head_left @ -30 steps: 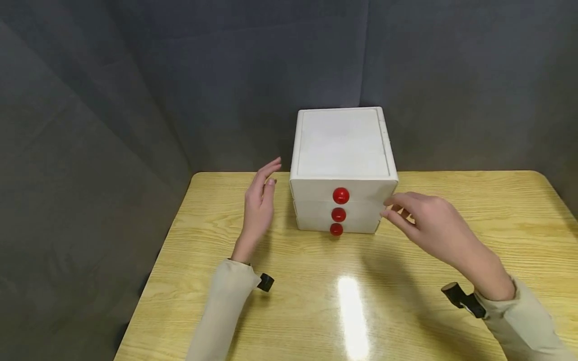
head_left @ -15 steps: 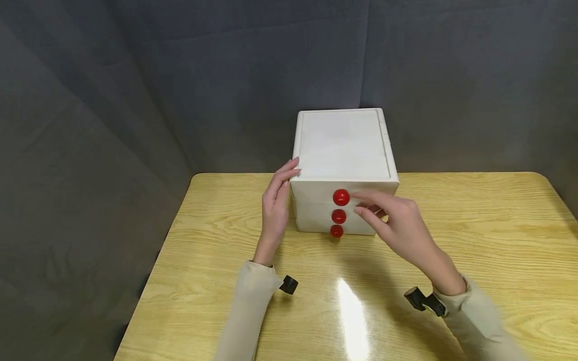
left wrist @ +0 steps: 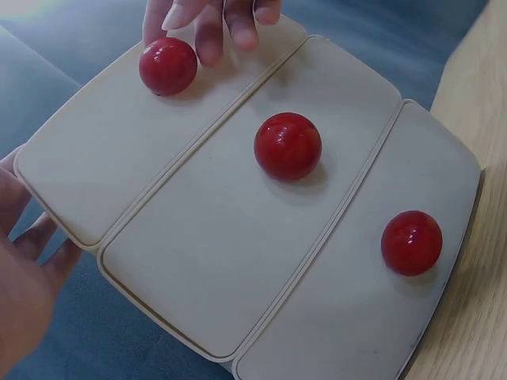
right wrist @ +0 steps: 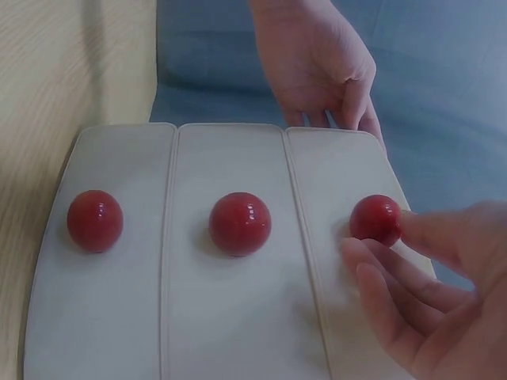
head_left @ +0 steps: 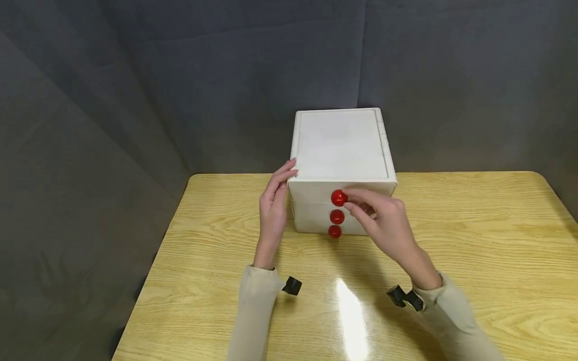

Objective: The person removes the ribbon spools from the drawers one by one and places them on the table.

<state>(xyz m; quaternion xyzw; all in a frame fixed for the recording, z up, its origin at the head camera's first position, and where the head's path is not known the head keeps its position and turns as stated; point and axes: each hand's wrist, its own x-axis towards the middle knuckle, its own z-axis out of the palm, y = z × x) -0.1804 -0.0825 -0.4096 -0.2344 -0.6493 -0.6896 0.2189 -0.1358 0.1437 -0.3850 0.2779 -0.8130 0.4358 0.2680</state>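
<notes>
A white three-drawer box (head_left: 338,145) stands on the table with a round red knob on each drawer front. My right hand (head_left: 386,220) is at the top red knob (head_left: 338,197), pinching its side with curled fingertips. In the right wrist view, fingertips (right wrist: 432,233) meet that knob (right wrist: 375,218) from the near side. My left hand (head_left: 273,210) rests against the box's left side, its extended fingers reaching over the top edge. Below are the middle knob (head_left: 336,216) and the bottom knob (head_left: 334,231). All three drawers look closed.
The box stands near the back of a wood-grain table (head_left: 207,240). A dark grey cloth (head_left: 226,85) hangs behind it and along the left. Black wrist-camera mounts (head_left: 292,286) stick out from both sleeves.
My right hand has moved left from beside the box to the top knob. My left hand has moved right and come against the box's left side.
</notes>
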